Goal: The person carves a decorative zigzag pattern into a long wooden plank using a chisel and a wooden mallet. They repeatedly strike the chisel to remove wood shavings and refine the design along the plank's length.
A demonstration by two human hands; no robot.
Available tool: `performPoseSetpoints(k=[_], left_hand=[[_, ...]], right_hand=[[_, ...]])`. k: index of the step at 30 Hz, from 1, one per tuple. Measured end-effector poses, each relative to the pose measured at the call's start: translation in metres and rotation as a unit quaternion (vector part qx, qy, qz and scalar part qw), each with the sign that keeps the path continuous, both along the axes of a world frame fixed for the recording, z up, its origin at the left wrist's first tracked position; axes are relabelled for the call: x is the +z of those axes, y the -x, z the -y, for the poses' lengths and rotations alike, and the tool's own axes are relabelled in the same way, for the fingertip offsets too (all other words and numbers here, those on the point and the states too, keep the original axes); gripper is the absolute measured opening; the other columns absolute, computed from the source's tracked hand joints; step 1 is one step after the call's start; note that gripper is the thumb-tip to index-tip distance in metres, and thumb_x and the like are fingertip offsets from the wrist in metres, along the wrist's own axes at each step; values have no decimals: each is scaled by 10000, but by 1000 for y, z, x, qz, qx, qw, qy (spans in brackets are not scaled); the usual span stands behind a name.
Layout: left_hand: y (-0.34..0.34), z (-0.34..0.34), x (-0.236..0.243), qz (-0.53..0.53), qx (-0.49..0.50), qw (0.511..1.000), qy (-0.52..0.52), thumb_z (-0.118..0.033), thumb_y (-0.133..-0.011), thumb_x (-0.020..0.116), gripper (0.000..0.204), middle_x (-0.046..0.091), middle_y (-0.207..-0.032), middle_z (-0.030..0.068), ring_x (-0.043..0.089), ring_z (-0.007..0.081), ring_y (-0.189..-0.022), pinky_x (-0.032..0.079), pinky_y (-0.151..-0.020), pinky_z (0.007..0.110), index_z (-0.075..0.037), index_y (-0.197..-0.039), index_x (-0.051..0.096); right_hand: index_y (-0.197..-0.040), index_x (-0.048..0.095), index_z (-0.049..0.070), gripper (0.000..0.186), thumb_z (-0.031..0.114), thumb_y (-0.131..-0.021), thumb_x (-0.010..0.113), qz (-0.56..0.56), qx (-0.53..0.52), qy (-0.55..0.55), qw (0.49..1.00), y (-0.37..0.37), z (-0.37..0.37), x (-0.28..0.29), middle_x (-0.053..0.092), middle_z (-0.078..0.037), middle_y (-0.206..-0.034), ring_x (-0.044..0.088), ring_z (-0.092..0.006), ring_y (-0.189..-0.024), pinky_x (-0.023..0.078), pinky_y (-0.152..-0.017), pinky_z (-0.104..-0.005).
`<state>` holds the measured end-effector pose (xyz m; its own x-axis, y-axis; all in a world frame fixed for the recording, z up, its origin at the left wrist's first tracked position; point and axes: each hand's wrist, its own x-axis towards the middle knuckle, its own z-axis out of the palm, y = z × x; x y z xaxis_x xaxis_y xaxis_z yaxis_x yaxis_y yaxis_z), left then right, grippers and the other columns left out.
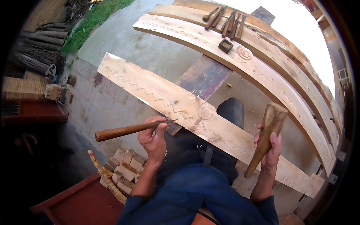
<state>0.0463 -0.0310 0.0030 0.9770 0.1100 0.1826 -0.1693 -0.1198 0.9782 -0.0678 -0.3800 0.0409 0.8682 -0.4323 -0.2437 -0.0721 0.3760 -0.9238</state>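
My left hand point(153, 140) pinches a carving chisel point(122, 132) near its metal end, its brown wooden handle sticking out to the left. The short blade tip sits by the near edge of a pale wooden board point(150, 88); whether it touches cannot be made out. Zigzag lines and a spiral point(205, 111) are marked along that board, which slants across in front of me. In my right hand point(273, 148) is a wooden mallet point(270, 123), held upright by its narrower lower part, over the board's right portion.
Beyond lies a longer curved board point(180, 33) with zigzags and a carved rosette point(244, 53). Several chisels point(228, 23) and a small dark square box point(225, 45) rest on the far boards. Cut wood blocks point(125, 168) and a red tray-like surface point(78, 204) stand at lower left.
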Motion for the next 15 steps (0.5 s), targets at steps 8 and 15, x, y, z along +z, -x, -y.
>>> performPoseSetpoints(k=[8,15], left_hand=[[-5,44,-7,-44,-19,998,36,-81,-1001,811,134,738,-870,2,638,60,-795,498,-732,216,23,-1068,760],[-17,65,-15,-28,-69,997,3,-108,-970,846,160,737,-832,5,616,65,-771,483,-698,235,21,-1028,772]], right_hand=[[-1483,462,-52,657,322,-1015,733,19,69,-208,976,-16,-35,-52,683,-203,-1127,688,-193,-697,553,-526,-295],[-1313,574,-51,478,122,-898,736,-48,182,6,982,-8,-49,-47,680,-124,-1056,672,-147,-701,553,-593,-273]])
